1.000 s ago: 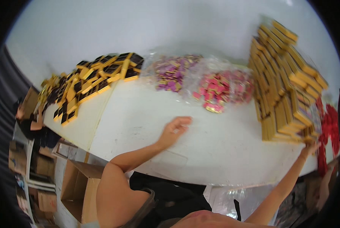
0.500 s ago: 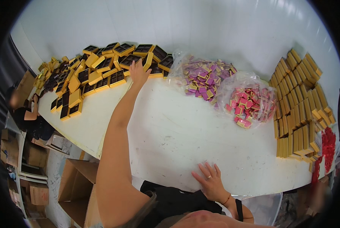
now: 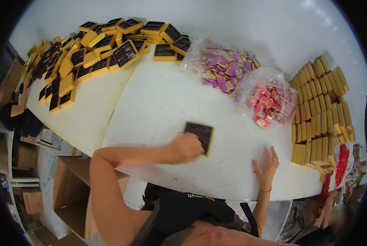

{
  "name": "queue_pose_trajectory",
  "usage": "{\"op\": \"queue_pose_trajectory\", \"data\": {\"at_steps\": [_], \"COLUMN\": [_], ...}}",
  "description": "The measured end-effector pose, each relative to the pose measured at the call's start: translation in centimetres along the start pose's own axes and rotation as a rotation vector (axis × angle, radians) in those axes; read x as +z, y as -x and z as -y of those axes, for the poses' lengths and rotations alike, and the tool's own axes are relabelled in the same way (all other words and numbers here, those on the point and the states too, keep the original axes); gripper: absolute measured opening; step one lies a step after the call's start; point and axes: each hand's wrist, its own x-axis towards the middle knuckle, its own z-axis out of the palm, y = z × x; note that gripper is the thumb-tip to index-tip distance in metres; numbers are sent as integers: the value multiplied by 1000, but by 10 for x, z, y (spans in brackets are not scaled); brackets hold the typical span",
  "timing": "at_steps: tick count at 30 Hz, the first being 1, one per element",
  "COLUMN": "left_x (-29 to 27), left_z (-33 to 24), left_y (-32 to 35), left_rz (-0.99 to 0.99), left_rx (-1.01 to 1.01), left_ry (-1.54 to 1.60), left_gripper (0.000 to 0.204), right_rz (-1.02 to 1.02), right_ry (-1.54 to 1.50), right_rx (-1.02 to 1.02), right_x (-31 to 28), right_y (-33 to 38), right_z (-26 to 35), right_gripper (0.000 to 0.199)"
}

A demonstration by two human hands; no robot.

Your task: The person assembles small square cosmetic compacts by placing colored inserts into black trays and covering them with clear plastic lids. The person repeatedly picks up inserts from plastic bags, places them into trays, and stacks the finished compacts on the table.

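Observation:
My left hand [image 3: 184, 147] grips the lower left edge of a small gold-edged box [image 3: 202, 133] with a dark brown inside, over the middle of the white table. The hand is slightly blurred. My right hand [image 3: 267, 167], with a ring and a thin bracelet, rests on the table to the right, fingers spread and holding nothing. At the back left lies a loose heap of similar gold boxes [image 3: 105, 44], many showing dark divided insides. Past the hands are a clear bag of purple-and-gold wrapped pieces [image 3: 224, 67] and a clear bag of pink-and-gold pieces [image 3: 269, 104].
Gold boxes stacked in rows [image 3: 315, 123] line the table's right end, beside red material [image 3: 342, 164]. An open cardboard box [image 3: 70, 188] stands below the near left edge. Another person [image 3: 15, 115] is at the far left; a blurred person is at the lower right.
My left hand has drawn back from the heap to the middle of the table with a box. My right hand has moved right and away from my body. The view has shifted.

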Motion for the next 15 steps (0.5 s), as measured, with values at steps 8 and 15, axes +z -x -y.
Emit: {"op": "queue_pose_trajectory", "data": {"at_steps": [8,15], "left_x": [-73,-133], "left_z": [129,179], "left_y": [-36,98], "left_rz": [-333,33], "left_rx": [-590,-1065], "left_ry": [-348,-651], "left_gripper": [63,82], "right_rz": [-161,313], "right_ry": [271,-348], "right_rx": [72,-423], "right_x": [11,13], "right_y": [-5,-21], "right_z": [-7,124], "right_gripper": [67,97]}}
